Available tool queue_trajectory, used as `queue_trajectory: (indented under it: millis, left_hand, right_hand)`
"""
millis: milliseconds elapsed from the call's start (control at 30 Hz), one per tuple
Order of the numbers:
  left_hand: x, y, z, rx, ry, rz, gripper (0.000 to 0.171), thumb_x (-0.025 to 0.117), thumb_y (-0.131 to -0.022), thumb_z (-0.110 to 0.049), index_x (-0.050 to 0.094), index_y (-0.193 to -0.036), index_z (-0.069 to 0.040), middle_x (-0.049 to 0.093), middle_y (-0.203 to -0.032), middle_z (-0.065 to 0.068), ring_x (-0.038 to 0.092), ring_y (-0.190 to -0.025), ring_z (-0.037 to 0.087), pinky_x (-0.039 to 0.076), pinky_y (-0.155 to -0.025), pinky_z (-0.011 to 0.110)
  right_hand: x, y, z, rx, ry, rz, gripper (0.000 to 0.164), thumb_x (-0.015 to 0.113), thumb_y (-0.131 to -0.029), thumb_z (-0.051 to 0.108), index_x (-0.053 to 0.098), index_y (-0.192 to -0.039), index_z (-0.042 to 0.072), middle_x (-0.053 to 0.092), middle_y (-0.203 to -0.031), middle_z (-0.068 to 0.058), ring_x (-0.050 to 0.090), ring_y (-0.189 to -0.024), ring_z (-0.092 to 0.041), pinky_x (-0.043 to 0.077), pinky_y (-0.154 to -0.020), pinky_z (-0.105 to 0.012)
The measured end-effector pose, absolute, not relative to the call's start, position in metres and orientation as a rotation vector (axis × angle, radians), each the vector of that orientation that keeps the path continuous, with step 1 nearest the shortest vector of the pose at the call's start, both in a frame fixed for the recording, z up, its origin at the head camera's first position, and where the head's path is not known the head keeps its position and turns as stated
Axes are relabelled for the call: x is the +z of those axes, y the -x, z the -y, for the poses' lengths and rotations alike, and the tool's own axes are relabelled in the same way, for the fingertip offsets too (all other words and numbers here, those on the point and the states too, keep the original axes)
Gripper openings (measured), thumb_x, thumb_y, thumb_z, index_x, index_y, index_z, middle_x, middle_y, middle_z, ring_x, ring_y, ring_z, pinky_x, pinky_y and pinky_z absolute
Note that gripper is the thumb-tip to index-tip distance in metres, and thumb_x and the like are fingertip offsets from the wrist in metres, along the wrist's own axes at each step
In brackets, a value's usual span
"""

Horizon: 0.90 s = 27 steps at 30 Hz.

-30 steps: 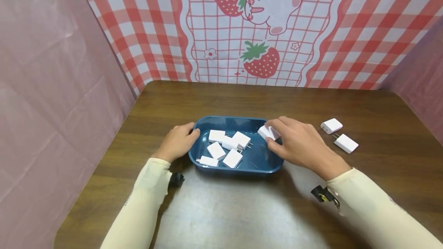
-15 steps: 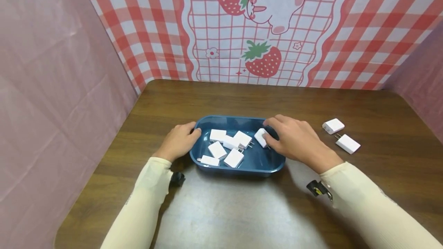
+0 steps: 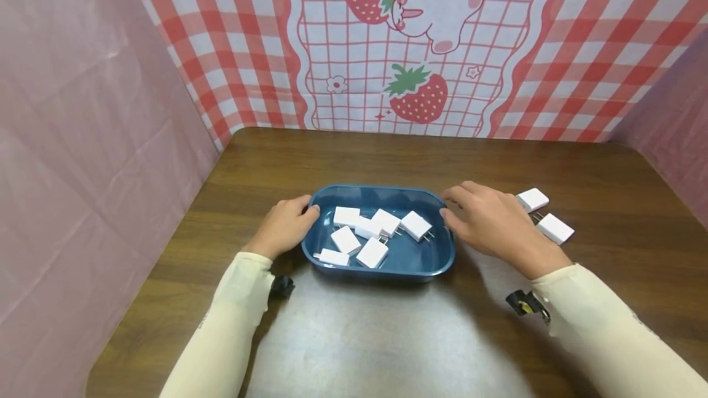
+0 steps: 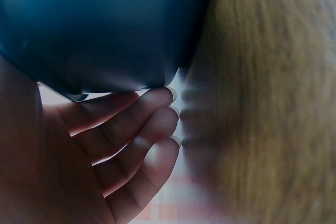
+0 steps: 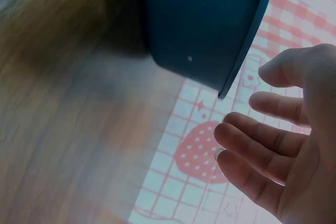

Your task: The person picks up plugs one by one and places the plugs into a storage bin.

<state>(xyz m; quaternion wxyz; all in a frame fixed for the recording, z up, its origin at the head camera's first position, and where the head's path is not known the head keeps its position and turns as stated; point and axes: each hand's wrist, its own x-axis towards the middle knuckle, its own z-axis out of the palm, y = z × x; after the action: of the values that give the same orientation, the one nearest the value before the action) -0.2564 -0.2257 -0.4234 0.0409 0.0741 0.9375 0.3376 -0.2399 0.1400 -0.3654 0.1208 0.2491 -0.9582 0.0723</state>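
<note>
A dark blue tray [image 3: 404,268] with rounded corners holds several white charger plugs [image 3: 373,253], most of them bunched toward its left half. One charger plug [image 3: 415,226] lies apart on the right, its metal prongs pointing to the lower right. At the tray's left end my left hand [image 3: 283,226] grips the rim, thumb hooked over the edge; in the left wrist view its fingers [image 4: 152,166] lie against the outer wall. By the right end hovers my right hand [image 3: 489,223], thumb and fingers apart, holding nothing, as the right wrist view also shows.
Two more charger plugs, a rear one [image 3: 533,199] and a front one [image 3: 555,229], lie on the wooden table [image 3: 619,300] beyond my right hand. A checked strawberry cloth [image 3: 420,97] hangs behind the table. Pink fabric [image 3: 99,140] borders the left side.
My right hand has set a charger plug down in the tray's right part, let it go and drawn back right past the rim. The left hand has stayed in place.
</note>
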Motion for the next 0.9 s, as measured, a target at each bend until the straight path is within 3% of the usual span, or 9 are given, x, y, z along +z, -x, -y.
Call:
queue_trajectory:
  millis: [333,600,900]
  left_hand:
    - [-0.423,0.256,0.226,1.036,-0.209,-2.85,0.051,0.045,-0.104,-0.04,0.053,-0.143,-0.008,0.06,-0.136,0.011,0.058,-0.119,0.028,0.041,-0.105,0.054]
    - [-0.425,0.257,0.225,1.026,-0.198,-2.844,0.051,0.044,-0.104,-0.04,0.054,-0.142,-0.007,0.06,-0.135,0.012,0.058,-0.116,0.029,0.041,-0.104,0.054]
    - [-0.424,0.258,0.225,1.032,-0.205,-2.852,0.053,0.045,-0.104,-0.04,0.052,-0.144,-0.006,0.058,-0.139,0.013,0.056,-0.123,0.03,0.04,-0.106,0.054]
  right_hand:
    - [-0.369,0.236,-0.172,0.242,-0.603,2.849,0.033,0.072,-0.089,0.027,0.07,-0.117,0.01,0.069,-0.106,-0.008,0.068,-0.087,-0.025,0.054,-0.068,-0.048]
    - [-0.376,0.235,-0.199,0.254,-0.544,2.889,0.034,0.072,-0.09,0.027,0.068,-0.117,0.006,0.069,-0.108,-0.013,0.066,-0.092,-0.029,0.053,-0.074,-0.055]
    - [-0.378,0.232,-0.23,0.215,-0.468,2.924,0.032,0.071,-0.091,0.027,0.068,-0.117,0.009,0.069,-0.11,-0.014,0.066,-0.094,-0.034,0.049,-0.07,-0.06]
